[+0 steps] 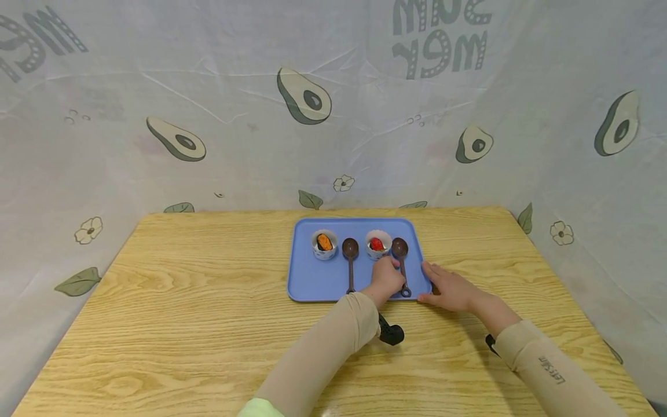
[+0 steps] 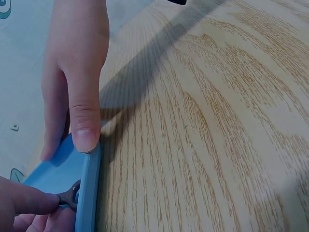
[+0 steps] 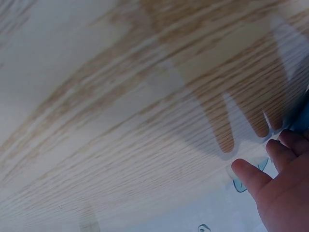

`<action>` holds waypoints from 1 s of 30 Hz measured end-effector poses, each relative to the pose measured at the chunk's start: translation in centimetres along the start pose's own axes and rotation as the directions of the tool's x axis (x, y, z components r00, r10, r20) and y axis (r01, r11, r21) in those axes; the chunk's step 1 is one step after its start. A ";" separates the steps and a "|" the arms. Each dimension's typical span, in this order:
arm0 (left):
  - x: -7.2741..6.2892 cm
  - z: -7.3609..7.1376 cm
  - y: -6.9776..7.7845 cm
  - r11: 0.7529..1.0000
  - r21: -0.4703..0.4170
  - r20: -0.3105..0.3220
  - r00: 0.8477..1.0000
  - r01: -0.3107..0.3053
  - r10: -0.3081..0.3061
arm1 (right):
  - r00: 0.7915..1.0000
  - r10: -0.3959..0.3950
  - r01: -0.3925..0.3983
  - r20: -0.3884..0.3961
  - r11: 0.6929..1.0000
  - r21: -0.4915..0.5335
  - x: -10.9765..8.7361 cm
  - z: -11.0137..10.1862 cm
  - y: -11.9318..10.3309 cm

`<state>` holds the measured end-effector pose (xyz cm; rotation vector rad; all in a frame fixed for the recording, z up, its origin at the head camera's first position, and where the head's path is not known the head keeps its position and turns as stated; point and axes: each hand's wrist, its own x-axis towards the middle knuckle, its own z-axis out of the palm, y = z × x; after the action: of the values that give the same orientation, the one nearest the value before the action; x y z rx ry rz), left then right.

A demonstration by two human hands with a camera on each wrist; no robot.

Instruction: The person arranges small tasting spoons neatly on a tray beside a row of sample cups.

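Note:
My left hand (image 1: 388, 277) reaches over the front right of a blue tray (image 1: 315, 284). It pinches the handle of a brown spoon (image 1: 399, 248), close to the ring at its end, as the left wrist view shows. The spoon's round bowl lies beside a small white cup (image 1: 377, 255) with a red-topped piece of sushi (image 1: 376, 244) in it. At the tray's right front corner rests my right hand (image 1: 452, 289), fingers extended along the side. Its thumb (image 2: 86, 137) touches the rim in the left wrist view.
Another brown spoon (image 1: 350, 249) lies between the cups, its handle end partly behind my left wrist. Left of it stands a second white cup (image 1: 325, 253) holding an orange-topped piece of sushi (image 1: 324, 242). The wooden table (image 1: 208, 301) meets a printed cloth (image 1: 234, 145) at the back.

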<state>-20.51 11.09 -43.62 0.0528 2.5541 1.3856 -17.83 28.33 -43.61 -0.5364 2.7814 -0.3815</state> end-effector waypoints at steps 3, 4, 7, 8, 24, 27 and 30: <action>0.0 0.0 -0.1 1.000 0.000 0.002 1.000 0.005 -0.005 | 1.000 -0.002 0.002 0.005 1.000 -0.003 0.0 -0.1 -0.2; 0.0 0.0 -0.2 1.000 0.000 0.002 1.000 0.004 -0.004 | 1.000 -0.002 0.002 0.006 1.000 -0.004 0.0 -0.1 -0.2; 0.0 0.0 -0.3 1.000 -0.016 0.008 1.000 0.008 -0.007 | 1.000 0.000 0.000 0.008 1.000 -0.004 -0.1 -0.1 -0.3; 0.0 0.0 -0.4 1.000 -0.018 0.007 1.000 0.005 -0.005 | 1.000 0.001 -0.001 0.008 1.000 -0.004 -0.1 -0.1 -0.3; -1.5 -4.0 -1.1 0.993 0.051 0.160 0.982 -0.105 0.096 | 1.000 0.003 -0.003 -0.021 1.000 0.015 0.2 0.5 0.3; -2.0 -5.6 -1.5 0.973 0.102 0.170 0.967 -0.207 0.188 | 0.998 0.000 0.000 -0.062 1.000 0.001 0.1 0.6 0.3; -2.6 -7.2 -2.2 0.925 0.147 0.187 0.928 -0.351 0.322 | 0.995 0.015 -0.016 -0.101 1.000 -0.007 0.0 0.5 0.2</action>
<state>-19.40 3.60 -41.14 0.6388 2.6083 1.1918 -17.75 28.37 -44.13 -0.5107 2.8831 -0.4058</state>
